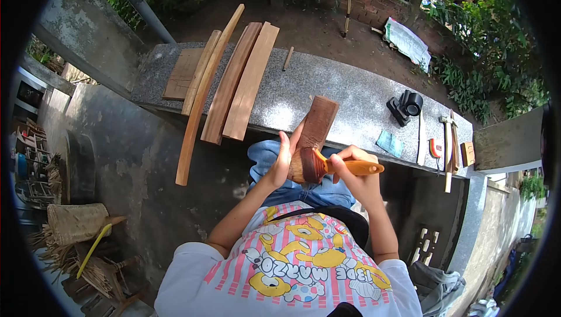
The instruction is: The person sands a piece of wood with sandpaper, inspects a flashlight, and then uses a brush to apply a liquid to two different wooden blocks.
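Observation:
My left hand (284,162) is closed around the lower left side of a reddish-brown wooden block (318,121), held tilted above my lap. In my right hand (357,179) is a wide brush (363,168) with an orange handle, gripped near the bristle end. Its bristles point left and lie against the lower part of the block, close to my left fingers. The brush hides the block's lower end.
On the speckled stone ledge (350,83) several long wooden strips (252,83) lie at left, some overhanging its near edge. A black clamp-like device (404,106), a tape measure (436,147) and a hammer (448,141) lie at right. A woven basket (79,222) stands lower left.

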The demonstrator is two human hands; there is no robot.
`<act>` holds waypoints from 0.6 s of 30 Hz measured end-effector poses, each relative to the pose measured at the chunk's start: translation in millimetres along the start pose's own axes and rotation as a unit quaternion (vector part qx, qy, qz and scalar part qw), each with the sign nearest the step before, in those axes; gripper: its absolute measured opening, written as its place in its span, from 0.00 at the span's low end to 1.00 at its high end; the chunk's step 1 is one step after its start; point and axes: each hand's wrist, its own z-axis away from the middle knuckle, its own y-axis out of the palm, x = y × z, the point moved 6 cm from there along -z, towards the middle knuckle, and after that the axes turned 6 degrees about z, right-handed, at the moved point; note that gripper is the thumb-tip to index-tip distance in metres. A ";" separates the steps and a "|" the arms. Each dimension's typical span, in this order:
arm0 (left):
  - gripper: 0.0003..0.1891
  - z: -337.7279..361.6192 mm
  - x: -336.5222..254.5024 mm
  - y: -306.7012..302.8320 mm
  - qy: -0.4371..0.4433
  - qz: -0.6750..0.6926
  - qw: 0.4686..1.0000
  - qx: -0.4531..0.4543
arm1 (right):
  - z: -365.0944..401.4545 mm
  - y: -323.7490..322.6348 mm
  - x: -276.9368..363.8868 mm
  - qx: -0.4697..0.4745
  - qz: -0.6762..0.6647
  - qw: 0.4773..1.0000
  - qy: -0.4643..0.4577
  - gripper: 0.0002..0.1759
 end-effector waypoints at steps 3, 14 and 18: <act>0.47 2.0 -0.5 3.7 -0.011 -0.017 1.000 0.007 | -8.0 -31.3 5.9 -0.174 -0.010 0.981 -0.087 0.08; 0.36 3.2 -5.8 2.0 0.072 -0.094 0.992 0.050 | -23.2 -54.0 -5.3 -0.108 -0.061 0.991 -0.041 0.08; 0.31 4.8 -4.8 -0.1 0.072 -0.155 0.984 0.046 | -31.7 -84.7 -0.1 -0.206 -0.067 0.973 -0.083 0.09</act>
